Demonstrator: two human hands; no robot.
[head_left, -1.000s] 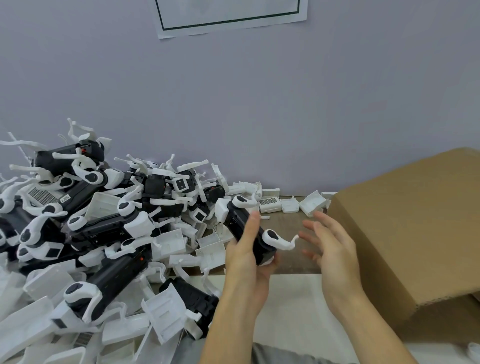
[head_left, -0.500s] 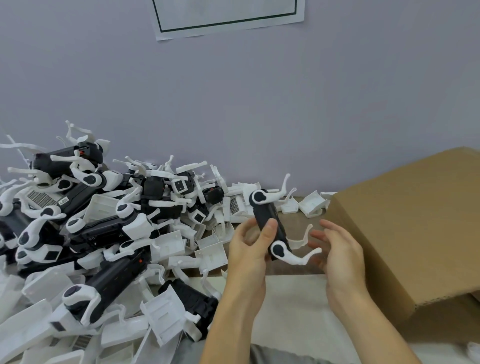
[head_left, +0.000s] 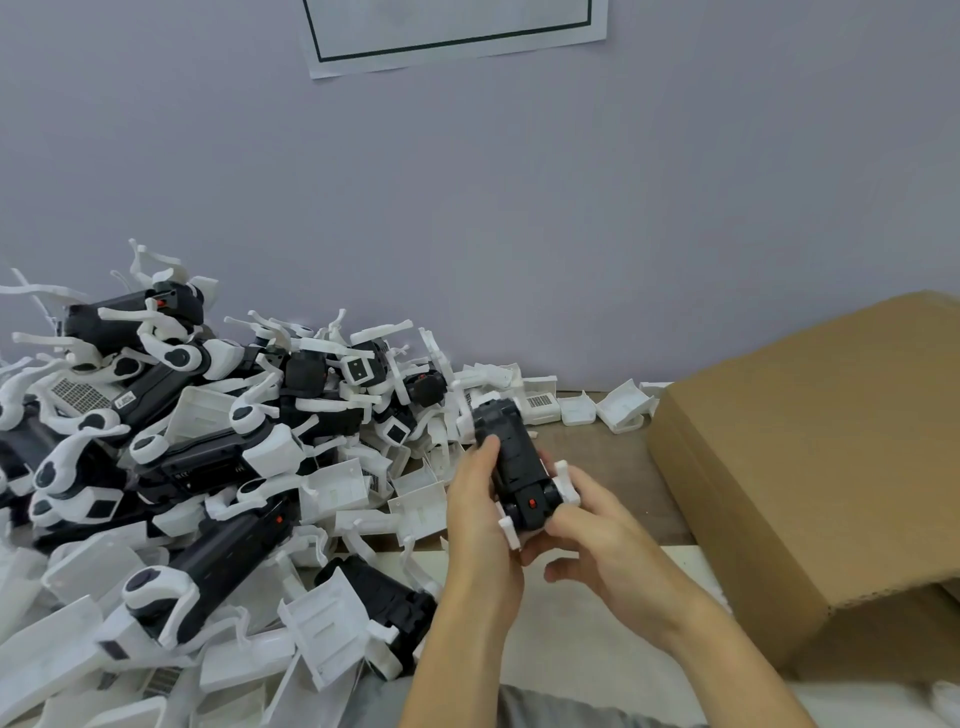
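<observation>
Head camera shows you holding a black drone body (head_left: 511, 452) in both hands, lifted just above the wooden table strip (head_left: 602, 457), between the pile and the box. It lies lengthwise away from you, far end pointing at the wall, near end with a small red dot facing you. Your left hand (head_left: 475, 499) wraps its left flank, thumb lying on top of the black shell, fingers curled under. Your right hand (head_left: 592, 525) grips the near right corner, thumb and fingers closed around the folded white arm (head_left: 565, 480) there. Another white arm stub sticks out at the near left, beside your left palm.

To your left a heap of black-and-white drones and loose white plastic parts (head_left: 208, 441) spreads across the table, reaching almost to your left wrist. A few white plastic brackets (head_left: 623, 413) sit against the wall, behind the held body. A closed cardboard box (head_left: 810, 467) stands to your right, near your right hand but apart from it. A printed sheet (head_left: 452, 31) hangs on the wall above.
</observation>
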